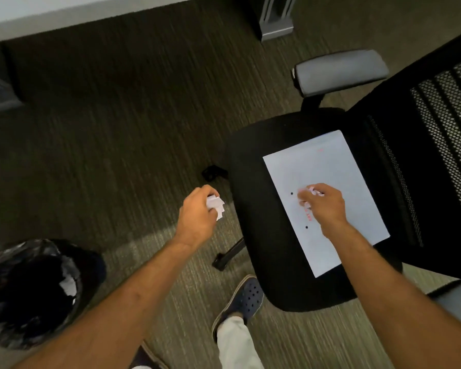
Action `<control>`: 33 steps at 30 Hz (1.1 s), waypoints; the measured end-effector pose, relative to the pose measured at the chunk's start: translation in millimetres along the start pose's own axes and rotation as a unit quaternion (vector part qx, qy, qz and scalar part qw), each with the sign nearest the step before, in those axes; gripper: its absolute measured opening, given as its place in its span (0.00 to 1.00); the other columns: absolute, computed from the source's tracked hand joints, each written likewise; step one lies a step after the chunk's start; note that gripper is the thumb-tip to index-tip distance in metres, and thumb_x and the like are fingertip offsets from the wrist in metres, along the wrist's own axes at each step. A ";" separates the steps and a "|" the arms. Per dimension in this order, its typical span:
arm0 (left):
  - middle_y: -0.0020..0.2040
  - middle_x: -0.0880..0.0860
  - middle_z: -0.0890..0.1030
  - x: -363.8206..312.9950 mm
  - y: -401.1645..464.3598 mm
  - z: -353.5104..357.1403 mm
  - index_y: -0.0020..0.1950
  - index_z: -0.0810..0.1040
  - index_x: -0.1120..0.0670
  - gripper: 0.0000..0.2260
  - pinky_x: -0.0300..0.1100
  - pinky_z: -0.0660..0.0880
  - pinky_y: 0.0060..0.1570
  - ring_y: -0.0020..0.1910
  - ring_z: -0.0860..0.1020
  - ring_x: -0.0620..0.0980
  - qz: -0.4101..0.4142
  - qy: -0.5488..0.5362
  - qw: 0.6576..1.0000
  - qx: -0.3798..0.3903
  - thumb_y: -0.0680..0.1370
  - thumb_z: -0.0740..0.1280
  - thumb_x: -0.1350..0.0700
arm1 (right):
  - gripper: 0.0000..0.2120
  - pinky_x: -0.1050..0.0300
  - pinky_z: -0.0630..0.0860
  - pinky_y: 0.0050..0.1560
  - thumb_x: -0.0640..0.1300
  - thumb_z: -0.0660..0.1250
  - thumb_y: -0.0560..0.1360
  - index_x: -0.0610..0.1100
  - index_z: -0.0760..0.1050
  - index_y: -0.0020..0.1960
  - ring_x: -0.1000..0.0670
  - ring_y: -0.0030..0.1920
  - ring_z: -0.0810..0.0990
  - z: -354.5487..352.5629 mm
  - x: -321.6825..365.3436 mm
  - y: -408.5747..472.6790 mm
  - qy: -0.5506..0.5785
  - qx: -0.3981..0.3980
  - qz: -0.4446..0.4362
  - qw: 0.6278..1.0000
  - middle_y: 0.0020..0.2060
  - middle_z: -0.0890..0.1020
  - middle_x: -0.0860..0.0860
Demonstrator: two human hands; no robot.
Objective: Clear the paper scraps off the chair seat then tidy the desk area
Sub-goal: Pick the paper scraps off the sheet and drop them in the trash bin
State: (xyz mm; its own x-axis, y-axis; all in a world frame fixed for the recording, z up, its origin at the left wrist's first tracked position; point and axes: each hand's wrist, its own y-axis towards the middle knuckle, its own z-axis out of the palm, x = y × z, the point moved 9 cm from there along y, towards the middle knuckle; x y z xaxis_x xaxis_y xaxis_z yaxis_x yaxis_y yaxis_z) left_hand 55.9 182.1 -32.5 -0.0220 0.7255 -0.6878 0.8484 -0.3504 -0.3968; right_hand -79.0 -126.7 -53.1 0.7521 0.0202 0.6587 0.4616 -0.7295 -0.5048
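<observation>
Right hand (324, 206) around scrap (314, 190) above sheet (328, 198)

Red writing on the sheet (328, 198) is partly hidden under the right hand (324, 206); unreadable.

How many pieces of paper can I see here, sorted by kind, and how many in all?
Flat white sheet of paper on the black chair seat: 1
Crumpled white paper scraps held in a hand: 2, one in the left hand, one in the right hand
White paper scrap in the black-lined waste bin: 1
Total: 4
</observation>
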 end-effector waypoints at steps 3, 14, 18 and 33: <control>0.50 0.48 0.78 45.2 -6.8 -40.6 0.52 0.78 0.51 0.14 0.36 0.69 0.40 0.47 0.76 0.48 -0.028 -0.024 0.999 -0.027 0.71 0.68 0.67 | 0.04 0.61 0.81 0.44 0.44 0.76 0.68 0.46 0.84 0.42 0.53 0.38 0.84 65.3 36.0 -42.2 0.047 0.105 -0.019 0.993 0.37 0.85 0.52; 0.49 0.49 0.78 285.0 -104.0 -211.4 0.51 0.78 0.53 0.13 0.40 0.66 0.45 0.49 0.75 0.50 -0.124 -0.004 0.986 -0.108 0.70 0.67 0.67 | 0.04 0.55 0.74 0.36 0.37 0.76 0.68 0.38 0.83 0.42 0.49 0.33 0.79 388.4 98.9 -255.1 0.031 0.332 -0.051 0.941 0.34 0.83 0.44; 0.51 0.50 0.81 386.7 -150.4 -250.3 0.52 0.79 0.51 0.13 0.42 0.70 0.47 0.49 0.77 0.50 -0.184 -0.017 0.973 -0.139 0.71 0.67 0.65 | 0.03 0.59 0.74 0.32 0.36 0.76 0.68 0.38 0.82 0.39 0.50 0.29 0.79 493.9 71.9 -321.0 -0.008 0.374 -0.038 0.926 0.31 0.83 0.43; 0.64 0.52 0.77 612.8 -207.8 -192.3 0.73 0.69 0.53 0.33 0.42 0.70 0.55 0.63 0.75 0.54 -0.339 -0.180 0.916 -0.116 0.71 0.78 0.60 | 0.23 0.57 0.82 0.41 0.37 0.76 0.72 0.47 0.72 0.63 0.52 0.46 0.81 650.3 -87.6 -395.8 -0.058 0.417 0.089 0.903 0.50 0.78 0.51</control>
State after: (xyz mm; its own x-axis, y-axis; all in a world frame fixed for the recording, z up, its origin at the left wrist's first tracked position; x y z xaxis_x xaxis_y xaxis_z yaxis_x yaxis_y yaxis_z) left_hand -32.2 813.4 -254.6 -0.7225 0.4735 -0.5038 0.6642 0.2731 -0.6958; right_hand -21.8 604.9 -273.8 0.8715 0.0605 0.4866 0.4851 0.0389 -0.8736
